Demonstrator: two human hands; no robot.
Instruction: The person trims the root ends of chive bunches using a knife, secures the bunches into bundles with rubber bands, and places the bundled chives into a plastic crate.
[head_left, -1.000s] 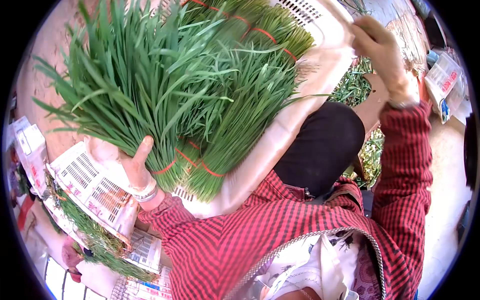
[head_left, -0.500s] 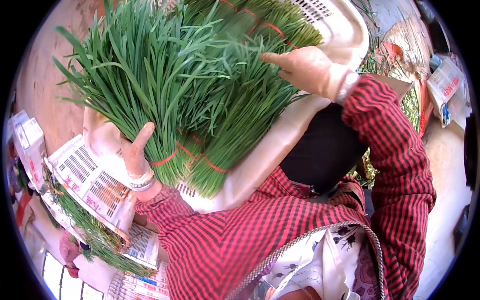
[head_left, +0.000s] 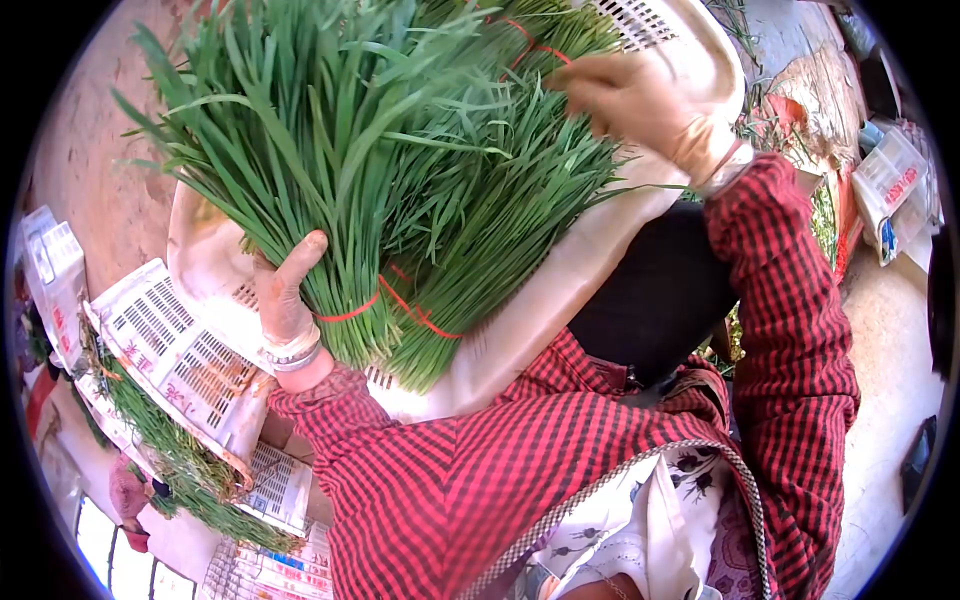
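Note:
My left hand is wrapped round the lower stems of a leafy green bundle, its thumb in front; a red band circles the stems near the cut ends. Tied green bundles lie beside and behind it in a white plastic basket with slotted openings. At the basket's upper right, my right hand hovers by the leaf tips, blurred, fingers bent together toward the leaves. Whether anything is between those fingers is too blurred to tell.
White crates with more greens between them stand at the lower left. A clear plastic box is at the far right. Loose green scraps lie beyond my dark-clothed knee.
My right hand came in from the far right to the leaves, then drew back slightly up and right. My left hand and its bundle shifted a little to the right.

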